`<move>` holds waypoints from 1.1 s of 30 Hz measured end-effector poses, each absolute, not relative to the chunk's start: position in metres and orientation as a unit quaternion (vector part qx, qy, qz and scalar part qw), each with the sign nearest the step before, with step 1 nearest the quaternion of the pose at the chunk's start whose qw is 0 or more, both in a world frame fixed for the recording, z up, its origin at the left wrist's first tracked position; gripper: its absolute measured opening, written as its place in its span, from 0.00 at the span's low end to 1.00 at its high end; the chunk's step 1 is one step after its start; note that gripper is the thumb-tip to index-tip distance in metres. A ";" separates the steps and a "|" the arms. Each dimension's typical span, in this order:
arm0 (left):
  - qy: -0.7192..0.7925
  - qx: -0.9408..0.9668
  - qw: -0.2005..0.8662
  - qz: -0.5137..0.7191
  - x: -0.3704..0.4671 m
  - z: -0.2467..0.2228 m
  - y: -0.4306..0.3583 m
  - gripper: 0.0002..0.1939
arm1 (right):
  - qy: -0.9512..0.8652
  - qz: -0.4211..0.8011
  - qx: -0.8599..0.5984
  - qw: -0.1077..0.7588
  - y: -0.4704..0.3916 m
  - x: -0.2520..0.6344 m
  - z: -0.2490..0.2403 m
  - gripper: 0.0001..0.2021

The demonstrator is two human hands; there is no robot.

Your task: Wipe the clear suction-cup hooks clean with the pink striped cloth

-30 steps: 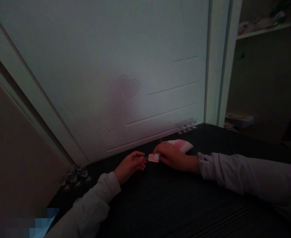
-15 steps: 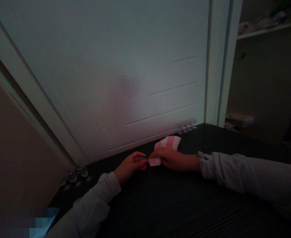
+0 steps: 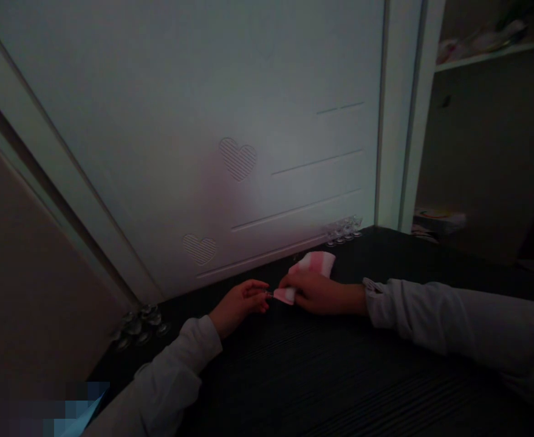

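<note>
A pink and white striped cloth (image 3: pixel 318 263) lies on the dark table (image 3: pixel 321 376), its near end bunched under the fingers of my right hand (image 3: pixel 316 292), which is closed on it. To its left, my left hand (image 3: pixel 240 303) pinches a small shiny item (image 3: pixel 269 294) at its fingertips, too small and dim to name. This item meets the left tip of the cloth between the two hands.
Several clear, shiny pieces (image 3: pixel 139 326) stand in a cluster at the table's left edge. More clear pieces (image 3: pixel 343 230) are at the back right, against a white panel (image 3: pixel 294 121) with carved hearts. A shelf (image 3: pixel 489 56) holds items at the upper right.
The cloth has shifted slightly to the right and its left end looks narrower. My right hand's fingers have moved a little on it. My left hand has hardly moved.
</note>
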State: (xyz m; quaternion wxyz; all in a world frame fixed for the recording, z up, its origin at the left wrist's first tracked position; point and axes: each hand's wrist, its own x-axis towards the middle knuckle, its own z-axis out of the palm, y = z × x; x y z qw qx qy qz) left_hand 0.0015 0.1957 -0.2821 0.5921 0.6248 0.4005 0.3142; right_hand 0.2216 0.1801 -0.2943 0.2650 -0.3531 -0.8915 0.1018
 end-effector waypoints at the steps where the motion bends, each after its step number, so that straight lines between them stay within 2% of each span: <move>1: 0.400 0.623 0.594 0.315 0.002 -0.282 0.196 0.19 | -0.891 0.100 -0.354 0.267 0.180 0.222 -0.295 0.15; 14: 0.381 0.614 0.606 0.333 0.001 -0.282 0.195 0.18 | -0.897 0.114 -0.314 0.289 0.183 0.224 -0.298 0.20; 28: 0.393 0.598 0.605 0.349 0.003 -0.283 0.193 0.22 | -0.893 0.103 -0.332 0.286 0.182 0.223 -0.295 0.17; 33: 0.410 0.588 0.612 0.335 0.006 -0.279 0.192 0.19 | -0.884 0.075 -0.343 0.308 0.182 0.224 -0.295 0.19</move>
